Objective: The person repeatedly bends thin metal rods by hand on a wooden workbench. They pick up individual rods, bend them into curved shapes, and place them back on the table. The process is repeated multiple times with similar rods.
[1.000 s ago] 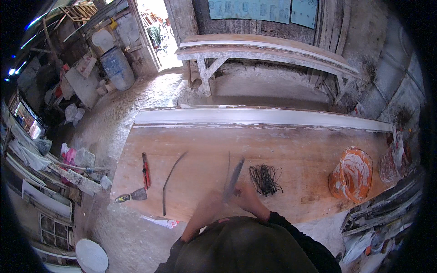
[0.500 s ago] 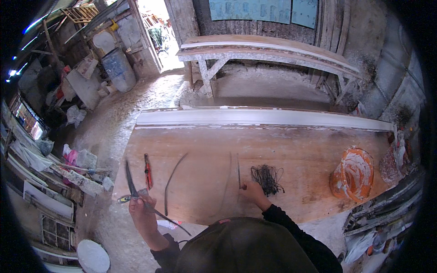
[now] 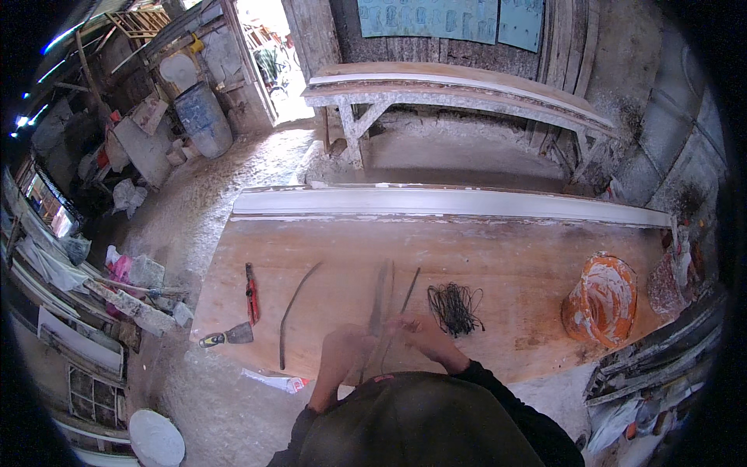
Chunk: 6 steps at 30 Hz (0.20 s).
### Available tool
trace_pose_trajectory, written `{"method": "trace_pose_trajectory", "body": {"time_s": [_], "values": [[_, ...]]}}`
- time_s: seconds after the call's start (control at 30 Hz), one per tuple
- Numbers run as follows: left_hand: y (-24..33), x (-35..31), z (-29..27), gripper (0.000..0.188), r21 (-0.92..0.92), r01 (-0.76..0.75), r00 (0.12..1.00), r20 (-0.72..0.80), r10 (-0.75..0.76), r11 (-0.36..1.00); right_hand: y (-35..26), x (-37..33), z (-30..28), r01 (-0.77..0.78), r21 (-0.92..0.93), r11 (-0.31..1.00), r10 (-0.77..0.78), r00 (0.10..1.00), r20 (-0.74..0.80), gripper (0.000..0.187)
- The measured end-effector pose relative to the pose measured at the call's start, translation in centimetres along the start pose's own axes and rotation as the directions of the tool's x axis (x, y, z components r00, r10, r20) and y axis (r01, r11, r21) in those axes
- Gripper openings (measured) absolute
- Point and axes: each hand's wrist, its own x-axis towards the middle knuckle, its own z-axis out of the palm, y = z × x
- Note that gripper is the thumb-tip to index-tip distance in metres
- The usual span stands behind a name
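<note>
Both of my hands are close together over the near middle of the wooden table [image 3: 475,253]. My left hand [image 3: 346,352] is closed on a thin dark strip [image 3: 378,292], which is smeared by motion. My right hand [image 3: 426,338] pinches another narrow dark strip [image 3: 412,288] that points up and away. Just right of it lies a tangled bundle of black cord [image 3: 455,309]. A curved dark strip [image 3: 289,315] rests on the table left of my hands. Farther left are a red utility knife [image 3: 251,296] and a putty knife [image 3: 237,334].
An orange bucket [image 3: 572,311] smeared with white stands at the table's right. A long white moulding [image 3: 436,203] runs along the far edge. Beyond is a bench [image 3: 459,97]; a blue drum [image 3: 204,121] stands back left. A white round lid [image 3: 157,438] is at the lower left.
My left hand has swung right with its strip, from above the putty knife to beside my right hand. The putty knife is now uncovered. My right hand has shifted slightly left and nearer.
</note>
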Motion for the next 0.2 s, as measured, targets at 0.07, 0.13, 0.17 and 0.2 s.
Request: {"method": "trace_pose_trajectory", "body": {"time_s": [0.07, 0.13, 0.17, 0.2], "values": [[-0.35, 0.57, 0.45, 0.011, 0.107, -0.012, 0.999, 0.045, 0.007, 0.994, -0.49, -0.31, 0.29, 0.022, 0.074, 0.997, -0.027, 0.997, 0.073, 0.02], [0.01, 0.49, 0.56, 0.011, 0.093, -0.001, 0.998, 0.067, -0.005, 0.996, -0.44, -0.44, 0.37, 0.068, 0.127, 0.99, -0.081, 0.992, 0.098, 0.02], [0.49, 0.28, 0.59, 0.011, 0.085, 0.007, 0.997, 0.075, -0.013, 0.996, -0.29, -0.38, 0.31, 0.054, 0.112, 0.992, -0.066, 0.992, 0.108, 0.021], [0.63, 0.19, 0.64, 0.012, 0.092, -0.019, 0.997, 0.077, 0.012, 0.996, 0.04, -0.2, 0.13, 0.04, 0.097, 0.994, -0.051, 0.992, 0.119, 0.023]]}}
